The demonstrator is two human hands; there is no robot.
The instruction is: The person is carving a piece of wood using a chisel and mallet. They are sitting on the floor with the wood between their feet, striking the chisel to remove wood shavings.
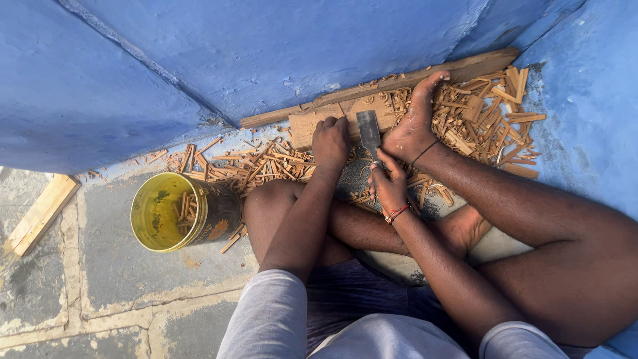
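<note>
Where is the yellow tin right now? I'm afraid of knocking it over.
In the head view the yellow tin lies tipped on the stone floor, left of the person's bent knee, with wood strips behind it.

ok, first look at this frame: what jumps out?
The chisel at centre, gripped by the right hand, its blade on a wood block that the left hand and a bare foot press down. Wood strips litter the floor along the blue wall. A yellow bucket lies tipped at left.
</note>
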